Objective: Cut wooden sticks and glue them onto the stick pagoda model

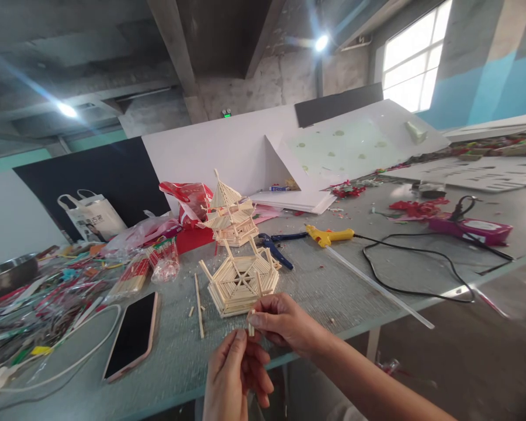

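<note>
Both hands — left hand (236, 374), right hand (283, 321) — pinch a short pale wooden stick (251, 325) at six o'clock of the half-built hexagonal stick frame (242, 283); the finished stick pagoda (228, 216) stands at twelve.

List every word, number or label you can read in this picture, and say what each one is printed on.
None can be read for certain.
White tote bag: dark print, too blurred to read.
Green lit display on the far wall: digits too small.
Purple packet: white label, unreadable.
Small blue-and-white box: print too small.
</note>
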Tool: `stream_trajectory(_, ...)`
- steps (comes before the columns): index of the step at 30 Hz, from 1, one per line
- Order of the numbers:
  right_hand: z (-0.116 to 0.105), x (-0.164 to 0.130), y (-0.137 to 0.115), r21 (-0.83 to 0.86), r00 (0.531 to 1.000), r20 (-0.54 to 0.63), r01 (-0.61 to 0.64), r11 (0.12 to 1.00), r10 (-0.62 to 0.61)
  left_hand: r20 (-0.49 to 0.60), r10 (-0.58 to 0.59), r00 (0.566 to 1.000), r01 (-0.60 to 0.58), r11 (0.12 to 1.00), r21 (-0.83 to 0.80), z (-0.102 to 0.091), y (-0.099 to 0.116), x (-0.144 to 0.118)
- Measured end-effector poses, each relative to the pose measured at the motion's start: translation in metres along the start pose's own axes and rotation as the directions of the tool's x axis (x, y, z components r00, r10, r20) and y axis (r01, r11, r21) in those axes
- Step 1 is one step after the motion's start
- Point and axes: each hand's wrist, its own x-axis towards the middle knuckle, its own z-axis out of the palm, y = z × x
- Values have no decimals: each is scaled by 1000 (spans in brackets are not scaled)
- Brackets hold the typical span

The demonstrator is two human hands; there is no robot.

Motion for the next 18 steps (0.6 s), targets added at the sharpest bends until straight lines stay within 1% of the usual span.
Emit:
stream_trajectory(3, 0, 0, 0, -1, 1000, -15, -7, 1000, 7, -5, 1, 1000, -1, 1000, -15, 0, 0, 1)
stream_trajectory(5, 1, 0, 0, -11, 1000, -3, -7, 1000, 7, -11, 1, 1000, -1, 1000, -16, 0, -1, 1)
stream_trajectory(9, 2, 1, 1, -30, 1000, -9, 1, 1000, -1, -7, 24, 1000, -24, 999, 24, 1, -4, 4)
stream_trajectory(11, 2, 2, 3, -45, 1000, -26, 2, 999, -3, -5, 62, 998, -61, 995, 79, 0, -8, 6)
stream_trajectory(14, 1, 2, 5, -75, 1000, -18, 12, 997, -14, -25, 139, 990, -132, 974, 183, -1, -11, 6)
stream_trajectory(16, -1, -2, 2, -128, 999, -18, 31, 991, -33, -46, 197, 979, -180, 951, 253, -2, -11, 5)
stream_trajectory(18, -6, -11, -5, -226, 994, -66, 70, 972, -87, -65, 251, 966, -219, 923, 316, -2, -9, 2)
